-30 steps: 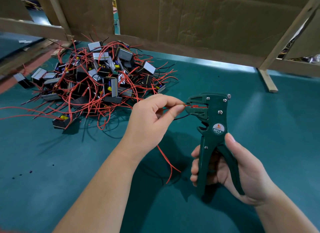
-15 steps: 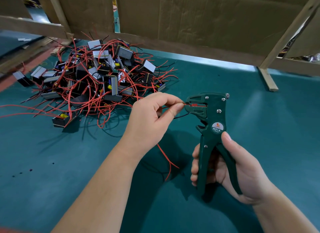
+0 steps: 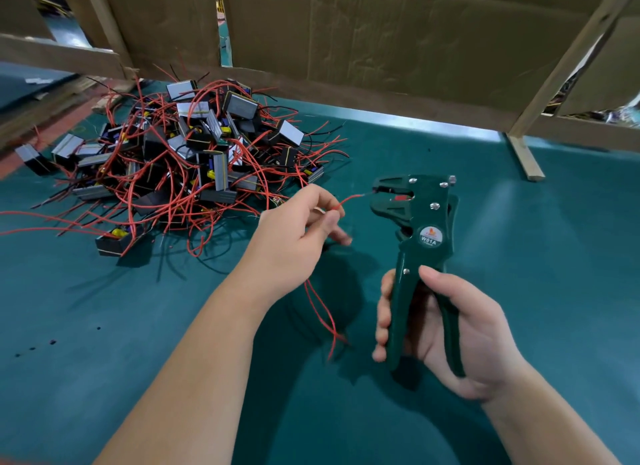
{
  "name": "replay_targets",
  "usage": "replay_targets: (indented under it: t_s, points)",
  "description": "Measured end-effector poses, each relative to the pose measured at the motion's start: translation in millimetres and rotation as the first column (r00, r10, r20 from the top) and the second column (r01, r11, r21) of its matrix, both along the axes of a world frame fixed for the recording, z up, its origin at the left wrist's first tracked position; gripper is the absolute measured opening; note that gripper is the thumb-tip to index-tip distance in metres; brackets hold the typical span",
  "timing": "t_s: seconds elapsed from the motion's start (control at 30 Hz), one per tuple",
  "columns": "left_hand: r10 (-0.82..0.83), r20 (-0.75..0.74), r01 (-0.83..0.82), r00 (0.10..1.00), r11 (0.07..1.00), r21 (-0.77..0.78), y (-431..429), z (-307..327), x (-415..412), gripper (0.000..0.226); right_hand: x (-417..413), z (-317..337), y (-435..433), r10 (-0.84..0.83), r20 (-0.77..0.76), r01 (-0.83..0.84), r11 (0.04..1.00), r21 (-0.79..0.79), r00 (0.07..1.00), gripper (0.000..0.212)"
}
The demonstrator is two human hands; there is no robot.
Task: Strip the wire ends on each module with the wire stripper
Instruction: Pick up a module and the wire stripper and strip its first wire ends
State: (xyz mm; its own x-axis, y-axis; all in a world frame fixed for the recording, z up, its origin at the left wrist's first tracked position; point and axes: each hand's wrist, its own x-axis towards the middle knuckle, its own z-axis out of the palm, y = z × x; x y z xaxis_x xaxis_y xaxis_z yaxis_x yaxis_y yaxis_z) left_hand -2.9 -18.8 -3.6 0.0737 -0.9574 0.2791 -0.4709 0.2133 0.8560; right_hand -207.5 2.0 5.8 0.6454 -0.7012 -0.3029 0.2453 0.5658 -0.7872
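Here a smooth teal mat covers the bench, walled at the back by creased brown cardboard panels on pale wooden struts. At the far left lies a heap of boxy black-and-grey modules, tangled in thin red and black leads. The left hand pinches a red wire between thumb and forefinger — its tip reaches the mouth of the wire stripper, just to the right. The right hand wraps round the tool's two dark green handles, holding it upright above the mat; a round label sits on its flat, riveted head.
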Motion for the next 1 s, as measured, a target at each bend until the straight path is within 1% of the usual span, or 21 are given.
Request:
replay_targets:
  t_s: [0.1, 0.2, 0.27, 0.37, 0.43, 0.5, 0.6, 0.67, 0.7, 0.73, 0.8, 0.83, 0.9, 1.0]
  points:
    - [-0.009, -0.128, 0.005, 0.992, 1.000, -0.028, -1, 0, -3, 0.012, -5, 1, -6, -0.041, 0.067, 0.041, 0.999, 0.001, 0.997, 0.060]
    - [-0.010, -0.244, 0.000, 0.970, 0.999, -0.041, -2, 1, -4, 0.017, -9, 1, -10, -0.079, 0.046, 0.077, 0.996, 0.040, 0.996, 0.067]
    - [0.007, -0.240, -0.015, 0.971, 0.999, -0.032, -2, 2, -4, 0.016, -12, 1, -12, -0.075, 0.025, 0.074, 0.996, 0.054, 0.997, 0.070]
    - [0.010, -0.212, -0.014, 0.977, 1.000, -0.017, -2, 5, -4, 0.018, -15, 0, -12, -0.036, 0.033, 0.034, 0.998, 0.048, 0.999, 0.068]
    - [-0.004, -0.250, 0.001, 0.968, 1.000, -0.014, -1, 7, -5, 0.017, -14, 0, -11, -0.012, 0.054, 0.011, 0.999, 0.033, 0.998, 0.067]
    - [-0.037, -0.284, 0.035, 0.958, 0.999, -0.011, 0, 7, -5, 0.016, -12, -1, -8, -0.030, 0.104, 0.030, 1.000, 0.005, 0.994, 0.064]
    - [-0.117, -0.273, 0.133, 0.955, 0.990, 0.043, 0, 4, -9, 0.019, -6, 1, -7, -0.131, 0.197, 0.151, 0.985, -0.088, 0.972, 0.057]
    - [-0.142, -0.314, 0.178, 0.939, 0.980, 0.087, 1, 1, -14, 0.020, -5, 2, -7, -0.192, 0.171, 0.223, 0.958, -0.182, 0.966, 0.045]
    - [-0.141, -0.331, 0.181, 0.933, 0.979, 0.093, 2, 0, -16, 0.019, -6, 3, -7, -0.191, 0.149, 0.221, 0.952, -0.213, 0.970, 0.043]
    - [-0.132, -0.339, 0.172, 0.931, 0.981, 0.091, 2, 0, -18, 0.018, -7, 2, -6, -0.168, 0.133, 0.195, 0.955, -0.223, 0.977, 0.046]
    - [-0.111, -0.350, 0.146, 0.930, 0.987, 0.074, 3, 0, -19, 0.015, -7, 1, -5, -0.110, 0.115, 0.130, 0.974, -0.184, 0.987, 0.059]
    - [-0.101, -0.347, 0.132, 0.932, 0.989, 0.067, 3, 0, -19, 0.015, -7, 0, -5, -0.097, 0.114, 0.114, 0.982, -0.154, 0.989, 0.063]
    - [-0.081, -0.337, 0.110, 0.938, 0.991, 0.069, 4, 2, -18, 0.013, -6, -2, -6, -0.094, 0.118, 0.106, 0.990, -0.095, 0.988, 0.064]
    - [-0.096, -0.392, 0.135, 0.915, 0.988, 0.074, 5, 6, -17, 0.011, -6, -1, -8, -0.131, 0.155, 0.140, 0.989, -0.043, 0.979, 0.065]
